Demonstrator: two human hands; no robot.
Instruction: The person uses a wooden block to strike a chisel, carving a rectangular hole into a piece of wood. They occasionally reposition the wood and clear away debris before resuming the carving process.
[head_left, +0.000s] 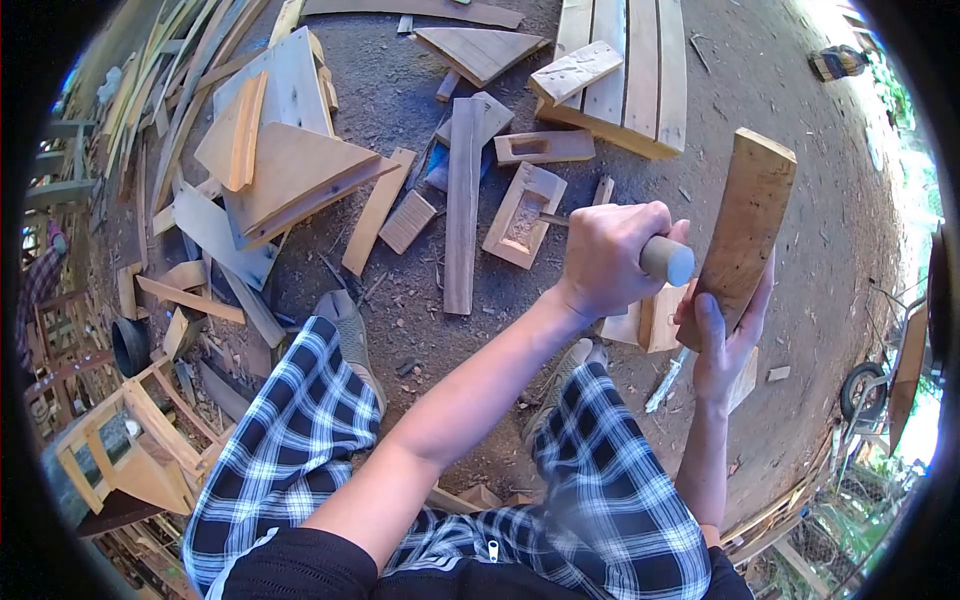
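Note:
My left hand [615, 255] is wrapped round the handle of a chisel-like tool [668, 262]. Its thin metal shaft points left, its end over or in the recess of a wooden block [548, 190]; contact is unclear. Wood chips lie in that recess. On the right, my right hand [725, 345] grips the lower part of a thick, slightly curved wooden piece [750, 215], held up in the air. Just behind the recessed block lies another block with a slot [565, 147]. A long narrow board [463, 200] lies to its left.
A slatted wooden piece [640, 80] stands at the back. Triangular boards [300, 175] and long strips [200, 90] are piled at the left. My plaid-covered legs are spread at the front. A small wheel [863, 390] is at the far right.

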